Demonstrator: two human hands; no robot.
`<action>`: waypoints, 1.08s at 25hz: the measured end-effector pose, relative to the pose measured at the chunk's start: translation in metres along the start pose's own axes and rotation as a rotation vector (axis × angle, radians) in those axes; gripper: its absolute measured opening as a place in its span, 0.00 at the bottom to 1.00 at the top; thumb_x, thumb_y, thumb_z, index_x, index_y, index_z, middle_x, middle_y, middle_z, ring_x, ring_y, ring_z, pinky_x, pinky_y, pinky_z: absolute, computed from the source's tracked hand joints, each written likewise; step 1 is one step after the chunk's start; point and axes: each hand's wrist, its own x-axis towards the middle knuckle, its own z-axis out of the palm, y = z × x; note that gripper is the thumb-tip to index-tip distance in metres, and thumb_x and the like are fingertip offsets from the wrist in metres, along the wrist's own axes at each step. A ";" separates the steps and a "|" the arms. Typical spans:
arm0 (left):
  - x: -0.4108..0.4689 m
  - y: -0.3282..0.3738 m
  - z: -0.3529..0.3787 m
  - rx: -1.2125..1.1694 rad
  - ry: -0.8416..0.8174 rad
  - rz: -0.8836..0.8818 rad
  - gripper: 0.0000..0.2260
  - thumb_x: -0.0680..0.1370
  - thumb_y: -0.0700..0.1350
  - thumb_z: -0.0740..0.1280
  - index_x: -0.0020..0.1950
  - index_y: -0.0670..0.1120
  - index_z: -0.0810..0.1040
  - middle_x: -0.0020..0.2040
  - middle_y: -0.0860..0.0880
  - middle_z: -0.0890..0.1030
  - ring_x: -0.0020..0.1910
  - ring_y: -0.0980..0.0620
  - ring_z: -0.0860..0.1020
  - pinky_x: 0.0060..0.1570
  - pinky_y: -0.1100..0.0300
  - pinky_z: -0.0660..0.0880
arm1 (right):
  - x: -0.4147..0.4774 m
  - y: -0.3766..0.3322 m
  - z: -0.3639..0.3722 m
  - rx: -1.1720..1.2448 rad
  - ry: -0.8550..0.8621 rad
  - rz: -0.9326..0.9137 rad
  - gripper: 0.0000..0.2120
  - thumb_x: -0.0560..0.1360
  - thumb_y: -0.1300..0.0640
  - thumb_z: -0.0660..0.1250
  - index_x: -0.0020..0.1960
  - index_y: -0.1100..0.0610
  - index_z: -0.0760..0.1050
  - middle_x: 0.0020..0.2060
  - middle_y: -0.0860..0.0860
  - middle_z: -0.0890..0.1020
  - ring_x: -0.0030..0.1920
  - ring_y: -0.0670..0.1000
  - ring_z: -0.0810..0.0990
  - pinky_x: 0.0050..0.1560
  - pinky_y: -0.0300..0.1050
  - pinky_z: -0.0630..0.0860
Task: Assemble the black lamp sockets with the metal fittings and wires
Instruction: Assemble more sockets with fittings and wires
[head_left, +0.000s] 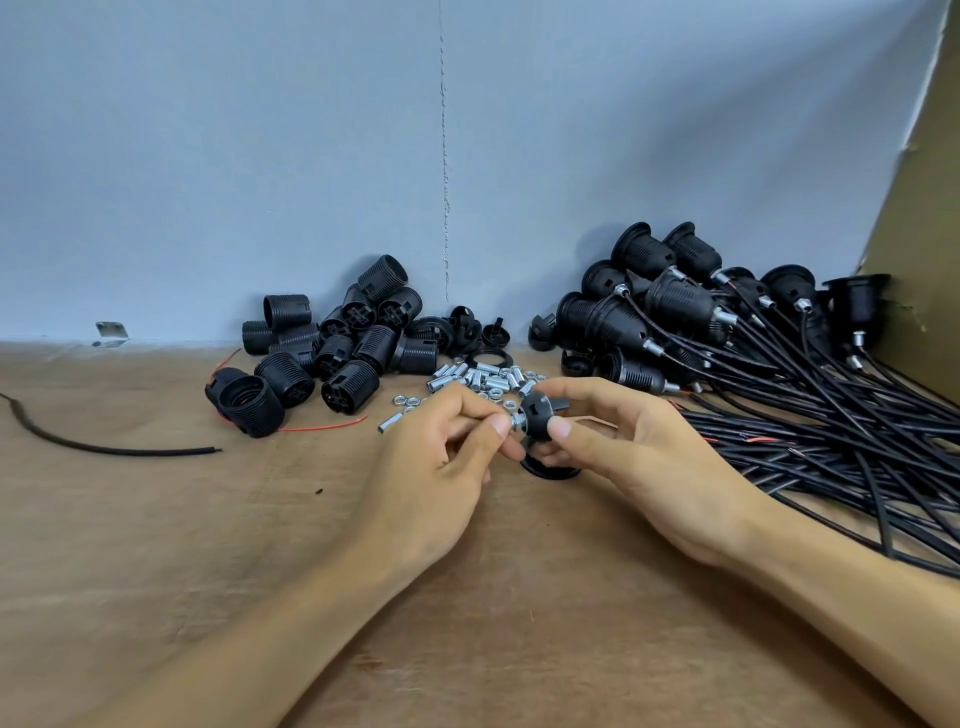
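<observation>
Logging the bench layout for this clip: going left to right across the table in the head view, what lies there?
In order: loose cable → socket shells → metal fittings → wired sockets → cardboard.

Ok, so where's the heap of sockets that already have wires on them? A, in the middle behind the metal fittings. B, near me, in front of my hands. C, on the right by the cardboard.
C: the wired sockets are heaped at the right, beside the brown cardboard, with their black wires trailing toward the camera.
</observation>
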 end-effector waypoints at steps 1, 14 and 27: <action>0.000 0.000 0.000 0.003 -0.004 -0.004 0.06 0.82 0.43 0.66 0.46 0.51 0.78 0.39 0.56 0.86 0.30 0.58 0.75 0.37 0.62 0.74 | 0.000 0.001 0.000 0.012 -0.006 0.004 0.18 0.73 0.55 0.71 0.63 0.52 0.78 0.56 0.55 0.84 0.53 0.55 0.84 0.60 0.47 0.79; 0.001 -0.002 0.003 -0.120 0.029 -0.086 0.07 0.80 0.38 0.69 0.46 0.50 0.78 0.39 0.51 0.86 0.30 0.59 0.75 0.35 0.66 0.73 | 0.005 -0.001 0.002 -0.133 0.012 0.110 0.33 0.74 0.30 0.62 0.40 0.61 0.82 0.30 0.57 0.76 0.24 0.50 0.68 0.26 0.40 0.65; 0.005 -0.008 0.003 -0.109 0.006 -0.172 0.06 0.79 0.34 0.69 0.46 0.43 0.78 0.36 0.44 0.85 0.32 0.50 0.82 0.34 0.61 0.77 | -0.003 0.006 0.006 -0.720 -0.026 -0.188 0.12 0.69 0.47 0.78 0.49 0.47 0.79 0.41 0.44 0.80 0.36 0.42 0.74 0.39 0.31 0.69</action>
